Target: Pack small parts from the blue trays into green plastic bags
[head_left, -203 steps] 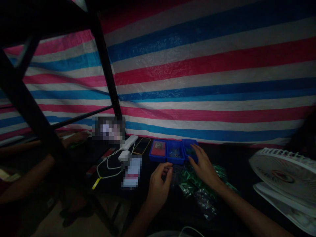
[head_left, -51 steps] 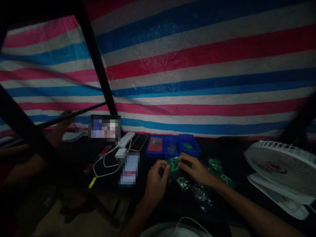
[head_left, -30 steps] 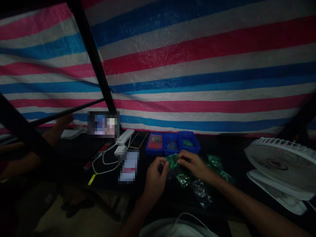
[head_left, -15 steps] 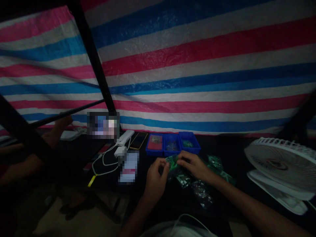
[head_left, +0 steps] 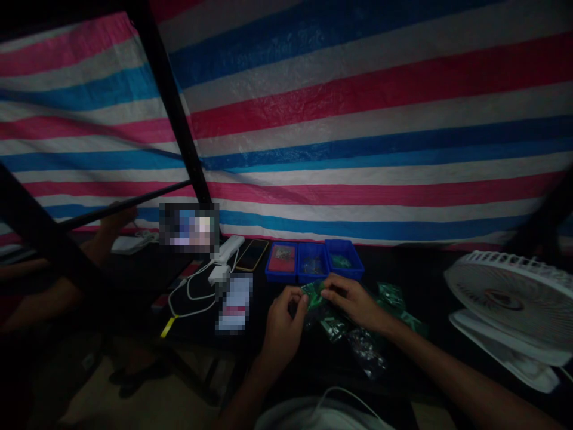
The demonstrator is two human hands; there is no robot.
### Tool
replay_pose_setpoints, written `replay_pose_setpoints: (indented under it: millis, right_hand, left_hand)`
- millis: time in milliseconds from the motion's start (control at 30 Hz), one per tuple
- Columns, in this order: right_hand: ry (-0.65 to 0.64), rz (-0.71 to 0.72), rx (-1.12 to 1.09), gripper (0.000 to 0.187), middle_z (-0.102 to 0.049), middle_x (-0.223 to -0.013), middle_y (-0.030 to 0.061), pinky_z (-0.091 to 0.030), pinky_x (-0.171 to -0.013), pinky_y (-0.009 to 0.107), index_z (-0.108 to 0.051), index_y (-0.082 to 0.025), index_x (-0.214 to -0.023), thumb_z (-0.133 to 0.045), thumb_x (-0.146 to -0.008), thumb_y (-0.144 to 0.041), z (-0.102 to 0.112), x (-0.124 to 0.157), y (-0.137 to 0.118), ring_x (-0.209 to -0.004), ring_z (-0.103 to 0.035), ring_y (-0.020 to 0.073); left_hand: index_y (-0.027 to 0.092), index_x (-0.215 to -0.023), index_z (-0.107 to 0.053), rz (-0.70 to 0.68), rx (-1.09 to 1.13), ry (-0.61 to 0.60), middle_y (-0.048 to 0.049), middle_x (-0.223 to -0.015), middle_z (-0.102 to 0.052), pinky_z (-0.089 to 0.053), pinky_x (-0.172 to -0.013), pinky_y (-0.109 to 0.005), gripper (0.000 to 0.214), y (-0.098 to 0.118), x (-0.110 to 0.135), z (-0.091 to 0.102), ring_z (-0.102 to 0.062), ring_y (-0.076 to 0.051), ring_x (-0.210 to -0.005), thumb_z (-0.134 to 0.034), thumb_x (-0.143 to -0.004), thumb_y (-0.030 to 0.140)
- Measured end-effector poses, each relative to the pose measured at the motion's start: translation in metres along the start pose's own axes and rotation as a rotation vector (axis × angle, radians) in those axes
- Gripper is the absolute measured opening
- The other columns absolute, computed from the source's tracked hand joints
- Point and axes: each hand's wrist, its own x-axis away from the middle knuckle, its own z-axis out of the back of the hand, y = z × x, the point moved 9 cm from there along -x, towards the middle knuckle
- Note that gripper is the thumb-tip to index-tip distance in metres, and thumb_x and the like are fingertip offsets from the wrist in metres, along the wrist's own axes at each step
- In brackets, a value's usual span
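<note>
Head view, and my main worry from here is grip and light: the green plastic packet (head_left: 313, 294) between my hands looks small and slick, so a loose pinch could let it slide down among the loose green packets (head_left: 333, 328) on the dark bench (head_left: 425, 269). I can't tell whether it's open, but if it is, anything small that spilled would be hard to find in this dim light. A careless sweep of my wrist could also catch the three blue trays (head_left: 312, 261) just beyond my hands, near the middle of the frame, and knock their small contents about. My left hand (head_left: 284, 325) is curled nearly closed, its fingertips pinching the packet's left side, while my right hand (head_left: 351, 298) reaches across with its fingers bent and pressing on the packet from the right, so the two hands almost meet around it. A crinkled clear plastic bag (head_left: 367, 353) lies just below my right hand, a white desk fan (head_left: 508, 298) sits at the right of the frame, and someone else's hand (head_left: 119, 219) shows well apart at the left.
</note>
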Motion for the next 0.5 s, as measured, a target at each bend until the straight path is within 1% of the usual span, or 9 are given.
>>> replay_pose_setpoints:
  millis: [267, 367, 500]
  right_hand:
    - [0.013, -0.001, -0.010, 0.043, -0.053, -0.075, -0.0014, -0.041, -0.069, 0.028, -0.059, -0.021, -0.077, -0.062, -0.098, -0.058, -0.0006, 0.0018, 0.0021, -0.073, -0.050, 0.0172]
    - [0.011, 0.013, 0.012, 0.043, -0.054, -0.075, -0.0010, -0.042, -0.070, 0.029, -0.060, -0.021, -0.077, -0.062, -0.099, -0.058, 0.0001, 0.0016, 0.0010, -0.074, -0.051, 0.0174]
    - [0.006, 0.023, 0.015, 0.042, -0.058, -0.079, 0.0003, -0.044, -0.071, 0.029, -0.063, -0.020, -0.080, -0.062, -0.099, -0.057, 0.0011, 0.0015, 0.0001, -0.076, -0.053, 0.0179]
  left_hand:
    - [0.021, -0.094, -0.065, 0.002, -0.011, 0.001, -0.0019, -0.083, -0.069, -0.048, -0.078, -0.028, 0.019, -0.0010, 0.0000, -0.0006, -0.066, -0.019, -0.081, -0.057, -0.102, 0.035]
    - [0.021, -0.094, -0.065, 0.003, -0.020, -0.002, -0.0020, -0.083, -0.069, -0.047, -0.077, -0.028, 0.019, -0.0030, 0.0002, -0.0010, -0.066, -0.019, -0.081, -0.056, -0.102, 0.036]
    - [0.022, -0.095, -0.065, -0.005, -0.019, 0.002, -0.0011, -0.082, -0.068, -0.047, -0.077, -0.027, 0.019, -0.0032, 0.0001, -0.0010, -0.066, -0.019, -0.081, -0.055, -0.103, 0.036]
